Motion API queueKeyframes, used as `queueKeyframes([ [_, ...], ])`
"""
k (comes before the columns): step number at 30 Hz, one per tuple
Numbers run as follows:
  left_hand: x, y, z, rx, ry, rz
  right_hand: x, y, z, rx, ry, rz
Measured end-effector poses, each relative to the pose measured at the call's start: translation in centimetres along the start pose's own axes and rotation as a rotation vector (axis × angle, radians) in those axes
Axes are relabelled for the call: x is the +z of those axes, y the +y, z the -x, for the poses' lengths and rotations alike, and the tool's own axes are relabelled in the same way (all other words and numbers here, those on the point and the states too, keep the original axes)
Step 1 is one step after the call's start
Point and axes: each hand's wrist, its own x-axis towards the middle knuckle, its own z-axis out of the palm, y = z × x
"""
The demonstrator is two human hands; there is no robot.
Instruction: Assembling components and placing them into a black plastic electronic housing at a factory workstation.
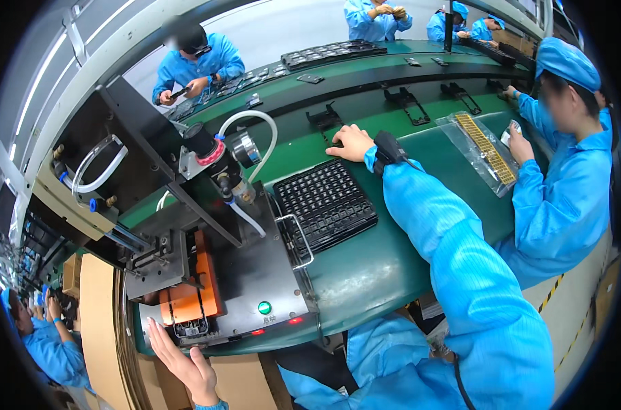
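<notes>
My right hand [353,143] reaches out over the green conveyor, its fingers bent down at the near end of a black plastic frame [324,119]. The fingertips meet the frame's thin legs and partly hide them. Low on the left, my left hand [184,363] has its fingers stretched out and holds nothing. It is beside the front corner of a bench press [249,294], close to the small metal and black part [191,328] in its orange fixture [199,287]. A black tray [324,205] with rows of small pockets lies between the press and my right forearm.
More black frames [407,106] lie along the conveyor. A clear bag with a yellow strip of parts [486,147] rests on the green table [365,273]. A co-worker [563,157] sits close on my right; another [197,65] works across the line. Cardboard [100,321] stands left of the press.
</notes>
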Motion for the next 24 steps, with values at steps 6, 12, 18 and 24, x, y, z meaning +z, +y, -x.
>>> queueKeyframes([
  [6,-0.1,0.2,0.1,-0.054,0.013,0.041,-0.4,1.1,-0.6,-0.021,-0.04,-0.147],
  [12,-0.3,0.2,0.0,-0.07,0.067,0.134,-5.9,0.6,8.4,-0.31,0.277,-0.265],
  [18,0.4,-0.3,0.1,0.01,0.141,0.171,-8.6,-1.3,23.2,-0.18,0.327,-0.386],
  [24,-0.3,0.5,-1.3,0.149,0.115,0.267,-7.6,-3.3,29.6,-0.173,0.191,-0.28],
])
